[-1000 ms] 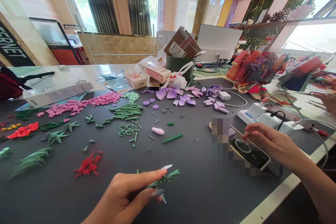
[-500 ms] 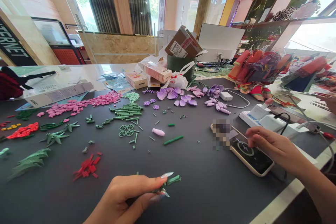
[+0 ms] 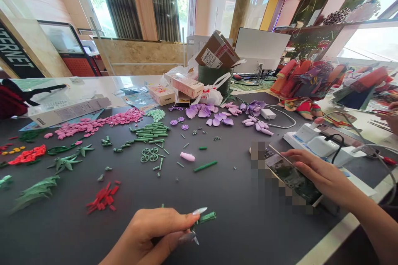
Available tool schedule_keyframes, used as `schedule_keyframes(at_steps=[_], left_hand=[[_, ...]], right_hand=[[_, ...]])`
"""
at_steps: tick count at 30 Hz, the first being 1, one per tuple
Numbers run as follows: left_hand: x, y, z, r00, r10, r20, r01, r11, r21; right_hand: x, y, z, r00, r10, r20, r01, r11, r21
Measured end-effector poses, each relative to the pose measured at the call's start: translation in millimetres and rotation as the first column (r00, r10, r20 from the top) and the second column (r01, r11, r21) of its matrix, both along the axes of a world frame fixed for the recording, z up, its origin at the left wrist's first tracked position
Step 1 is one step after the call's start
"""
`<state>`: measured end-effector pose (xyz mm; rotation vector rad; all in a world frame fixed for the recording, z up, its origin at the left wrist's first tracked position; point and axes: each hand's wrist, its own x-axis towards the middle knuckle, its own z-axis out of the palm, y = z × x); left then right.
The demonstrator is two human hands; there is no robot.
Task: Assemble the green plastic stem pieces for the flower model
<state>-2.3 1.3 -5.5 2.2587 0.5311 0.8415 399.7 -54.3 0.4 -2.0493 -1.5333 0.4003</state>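
Observation:
My left hand (image 3: 149,230) is low in the middle of the view, pinching a green plastic brick stem (image 3: 205,217) between thumb and fingers, over the dark tabletop (image 3: 230,223). My right hand (image 3: 321,174) is at the right, its fingers on a smartphone (image 3: 294,180) that is tilted and shows a photo. A pixelated patch hides part of the phone's left side. Nearest my left hand lie loose red pieces (image 3: 102,198) and a pink bud (image 3: 187,156).
Pink pieces (image 3: 93,125), green rods (image 3: 152,131) and purple petals (image 3: 205,112) are spread across the table. A power strip (image 3: 306,133) and cables lie at right. Another person's hand (image 3: 392,120) is at the far right edge. Boxes and a white bag (image 3: 209,96) stand behind.
The smartphone's screen has gone from dark to a bright photo, and its far end has shifted up and left under my right hand. The stem in my left hand has moved slightly right.

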Motion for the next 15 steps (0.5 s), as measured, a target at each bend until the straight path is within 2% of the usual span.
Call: schedule_keyframes(at_steps=[10,15], left_hand=[[4.4,-2.0,6.2,0.999,-0.007,0.051,0.008,1.0,-0.025],[3.2,-2.1,3.0,0.995,-0.023,0.102,0.027,0.999,-0.041]], right_hand=[[-1.9,-2.2,3.7,0.998,-0.014,0.065,0.01,0.998,0.062],[-4.1,-5.3,5.1,0.997,0.016,0.08,-0.018,0.999,0.031]])
